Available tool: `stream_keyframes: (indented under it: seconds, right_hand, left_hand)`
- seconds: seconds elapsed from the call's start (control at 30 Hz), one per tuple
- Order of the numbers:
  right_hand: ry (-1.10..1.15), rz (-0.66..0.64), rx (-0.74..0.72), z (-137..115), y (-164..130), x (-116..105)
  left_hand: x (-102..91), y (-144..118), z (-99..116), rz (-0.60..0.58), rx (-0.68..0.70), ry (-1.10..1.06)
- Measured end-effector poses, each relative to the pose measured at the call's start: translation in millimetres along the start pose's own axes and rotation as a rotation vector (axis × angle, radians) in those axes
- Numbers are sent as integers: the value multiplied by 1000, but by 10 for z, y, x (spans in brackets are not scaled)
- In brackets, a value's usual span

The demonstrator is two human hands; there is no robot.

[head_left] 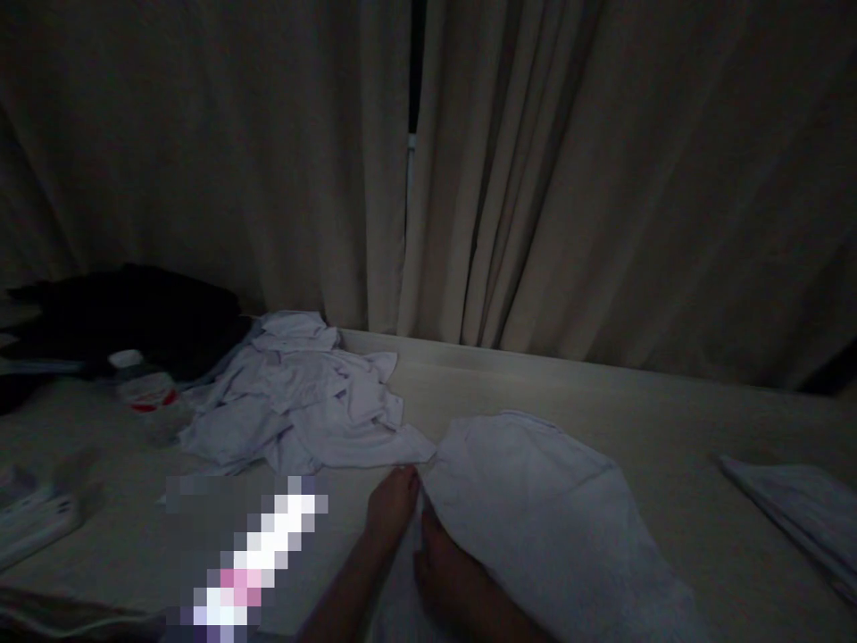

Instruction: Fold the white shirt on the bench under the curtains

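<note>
**Two hands meet at the edge of a pale cloth**

Two forearms come up from the bottom of my view in very dim light, and I go left to right across the table (669, 420). Far left, a dark bundle (134, 317) lies against the curtain (603, 179), with a small bottle (144, 388) in front of it and something pale and flat (33, 518) at the frame's edge that I cannot identify. Next comes a crumpled heap of white cloths (301, 402), just left of centre.

My left hand (392, 505) reaches forward with the forearm angled up and to the right, fingers extended and close together, tips touching the near left corner of a spread white cloth (536, 500). I cannot tell for certain whether it pinches the fabric or only rests on it.

My right hand (445, 572) sits just behind and right of the left one, lower in the frame, partly under the cloth's edge. Its fingers are curled at the hem, but the darkness hides the grip, so I cannot tell.

That cloth lies across the table at centre, reaching toward the lower right. Far right, well apart, lies a folded pale cloth (796, 500).
</note>
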State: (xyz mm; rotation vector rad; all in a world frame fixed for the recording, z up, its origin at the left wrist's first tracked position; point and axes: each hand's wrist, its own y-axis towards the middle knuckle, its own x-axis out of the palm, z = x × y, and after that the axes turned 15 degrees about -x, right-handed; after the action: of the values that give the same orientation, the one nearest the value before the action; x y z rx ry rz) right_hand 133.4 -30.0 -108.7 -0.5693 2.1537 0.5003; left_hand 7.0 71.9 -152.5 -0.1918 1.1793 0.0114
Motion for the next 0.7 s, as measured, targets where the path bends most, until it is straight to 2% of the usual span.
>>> stream_keyframes:
  seconds: [0.13, 0.23, 0.3, 0.37, 0.43, 0.53, 0.7]
  right_hand:
    - [53, -22, -28, -60, -198, -79]
    - [79, -6, -25, 41, -168, -299]
    - [64, 73, 38, 222, 18, -529]
    - [-11, 173, 171, 480, 311, -755]
    - [-110, 208, 295, 767, 642, -897]
    - [-195, 185, 386, 1142, 1057, -872]
    - [-248, 147, 533, 1499, 1361, -513]
  left_hand:
    - [97, 56, 2, 56, 34, 23]
    - [131, 40, -4, 107, 86, 31]
    - [142, 24, -23, 138, 106, 28]
    - [157, 19, -51, 162, 114, 22]
    - [186, 28, -80, 192, 112, 15]
    - [258, 56, -121, 253, 130, -15]
    - [377, 93, -174, 296, 156, -50]
